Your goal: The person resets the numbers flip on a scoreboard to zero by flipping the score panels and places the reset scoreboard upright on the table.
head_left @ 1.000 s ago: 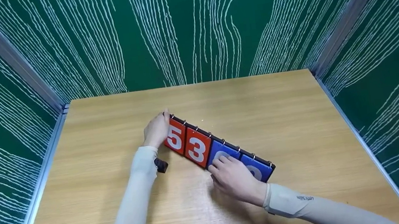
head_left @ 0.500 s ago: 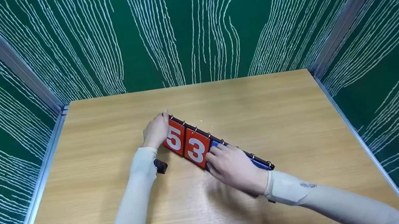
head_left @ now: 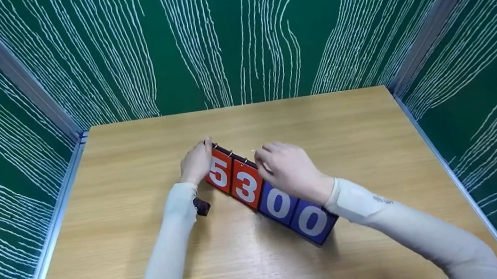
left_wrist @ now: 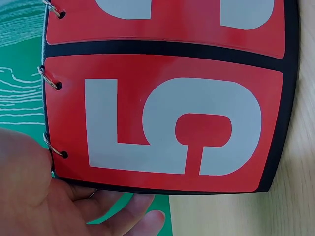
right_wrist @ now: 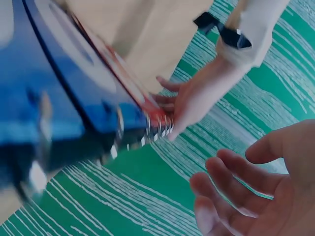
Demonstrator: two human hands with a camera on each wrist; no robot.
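A flip scoreboard (head_left: 247, 186) stands slanted on the table, its red cards showing 5 and 3 and its blue cards showing 0 and 0. My left hand (head_left: 196, 163) grips its left end, beside the red 5 card (left_wrist: 130, 128); in the left wrist view some fingers pass behind the board. Over the ringed top edge is my right hand (head_left: 291, 170), covering the upper part of the blue cards in the head view. In the right wrist view, the right hand's loosely bent fingers (right_wrist: 231, 184) hold nothing and are apart from the metal rings (right_wrist: 118, 132).
The wooden table (head_left: 134, 139) extends around the scoreboard. Green walls (head_left: 259, 34) with white wavy lines enclose it at the back and both sides. A dark wrist camera (head_left: 201, 206) sticks out from the left wrist.
My right hand has moved up from the front of the blue cards to above the top edge, uncovering both zeros. My left hand stays at the board's left end.
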